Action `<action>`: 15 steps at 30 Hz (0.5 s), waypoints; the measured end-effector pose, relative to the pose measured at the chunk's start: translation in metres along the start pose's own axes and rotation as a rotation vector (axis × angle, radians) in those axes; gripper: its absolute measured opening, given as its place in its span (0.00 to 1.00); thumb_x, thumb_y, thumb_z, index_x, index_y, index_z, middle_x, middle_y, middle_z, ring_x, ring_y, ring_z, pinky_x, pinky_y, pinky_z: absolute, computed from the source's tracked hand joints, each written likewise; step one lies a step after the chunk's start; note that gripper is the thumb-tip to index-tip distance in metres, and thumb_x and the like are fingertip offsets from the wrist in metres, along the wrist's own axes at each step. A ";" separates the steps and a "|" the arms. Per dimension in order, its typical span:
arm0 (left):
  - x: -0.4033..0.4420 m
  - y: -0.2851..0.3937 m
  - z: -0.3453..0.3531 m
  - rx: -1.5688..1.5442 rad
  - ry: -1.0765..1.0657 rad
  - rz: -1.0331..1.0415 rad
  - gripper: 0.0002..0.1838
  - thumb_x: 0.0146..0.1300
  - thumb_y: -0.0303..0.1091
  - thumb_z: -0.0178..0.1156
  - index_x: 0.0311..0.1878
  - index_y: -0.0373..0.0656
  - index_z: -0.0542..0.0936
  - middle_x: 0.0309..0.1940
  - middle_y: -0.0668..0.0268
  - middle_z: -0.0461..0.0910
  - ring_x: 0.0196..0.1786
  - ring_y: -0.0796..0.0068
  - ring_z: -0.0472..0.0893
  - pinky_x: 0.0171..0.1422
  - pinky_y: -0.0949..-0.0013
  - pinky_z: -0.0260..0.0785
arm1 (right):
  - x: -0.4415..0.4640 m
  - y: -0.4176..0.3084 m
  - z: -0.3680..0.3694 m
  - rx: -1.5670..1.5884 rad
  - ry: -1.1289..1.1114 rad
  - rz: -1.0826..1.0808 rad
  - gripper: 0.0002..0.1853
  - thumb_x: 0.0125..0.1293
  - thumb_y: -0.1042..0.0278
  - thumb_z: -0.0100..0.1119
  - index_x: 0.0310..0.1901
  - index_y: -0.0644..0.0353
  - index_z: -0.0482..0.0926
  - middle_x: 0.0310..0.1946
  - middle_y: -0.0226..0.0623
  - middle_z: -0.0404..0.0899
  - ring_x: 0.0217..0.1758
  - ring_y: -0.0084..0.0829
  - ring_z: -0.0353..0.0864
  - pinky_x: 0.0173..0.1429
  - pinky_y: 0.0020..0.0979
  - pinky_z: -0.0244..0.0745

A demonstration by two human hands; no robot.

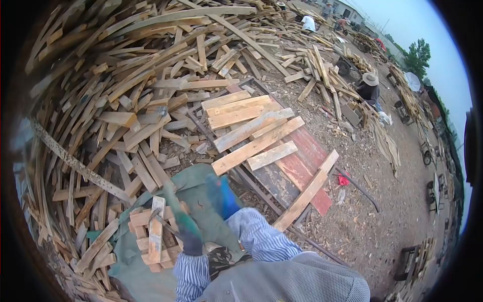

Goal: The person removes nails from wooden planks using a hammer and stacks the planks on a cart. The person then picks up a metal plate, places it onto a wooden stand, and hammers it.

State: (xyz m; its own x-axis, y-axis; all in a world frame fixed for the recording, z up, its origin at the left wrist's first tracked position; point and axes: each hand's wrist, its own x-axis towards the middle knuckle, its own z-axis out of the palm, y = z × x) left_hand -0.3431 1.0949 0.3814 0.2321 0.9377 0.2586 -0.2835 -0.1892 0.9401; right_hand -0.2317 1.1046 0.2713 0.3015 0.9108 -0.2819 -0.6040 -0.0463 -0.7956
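Grey vest (pixel 282 284) lies nearest the camera, with striped sleeves (pixel 261 234) ahead of it. Beyond them, the blue-gloved right hand (pixel 224 199) is the nearer one to the long plank (pixel 256 146): its near end lies just ahead of that hand, its long axis running forward and rightward. Blur hides whether those fingers spread or pinch, or touch wood. Just left of the left hand (pixel 188 226), a small stack (pixel 141 219) sits on green cloth (pixel 136 277), its top piece (pixel 156 239) pointing forward. Between hand and stack shows a dark tool (pixel 168 226); I cannot tell whether the hand grips it.
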 end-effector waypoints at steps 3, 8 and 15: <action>0.031 0.006 0.036 -0.446 -0.034 0.014 0.41 0.75 0.59 0.46 0.77 0.37 0.53 0.74 0.52 0.59 0.75 0.61 0.60 0.80 0.58 0.49 | -0.083 -0.085 0.072 -0.376 -0.276 -0.390 0.35 0.80 0.43 0.34 0.76 0.64 0.57 0.78 0.48 0.55 0.82 0.39 0.52 0.82 0.43 0.41; 0.028 0.019 0.075 -0.736 -0.213 -0.127 0.45 0.74 0.65 0.42 0.79 0.37 0.50 0.77 0.54 0.56 0.77 0.64 0.59 0.80 0.62 0.49 | -0.092 -0.157 0.057 -1.002 -0.276 -1.011 0.27 0.79 0.56 0.45 0.72 0.60 0.64 0.75 0.51 0.59 0.80 0.45 0.54 0.82 0.46 0.42; 0.003 0.088 0.052 0.078 -0.492 0.167 0.45 0.70 0.63 0.55 0.76 0.36 0.58 0.73 0.50 0.61 0.73 0.57 0.66 0.78 0.54 0.56 | -0.130 -0.218 -0.040 -0.533 0.151 -0.666 0.13 0.67 0.74 0.62 0.52 0.63 0.80 0.50 0.40 0.81 0.56 0.38 0.81 0.59 0.39 0.75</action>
State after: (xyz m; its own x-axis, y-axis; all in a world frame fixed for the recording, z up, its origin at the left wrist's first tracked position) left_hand -0.3190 1.0662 0.4763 0.6043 0.6490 0.4621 -0.2879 -0.3629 0.8862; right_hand -0.1100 0.9799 0.4600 0.5870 0.7542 0.2945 0.1486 0.2572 -0.9549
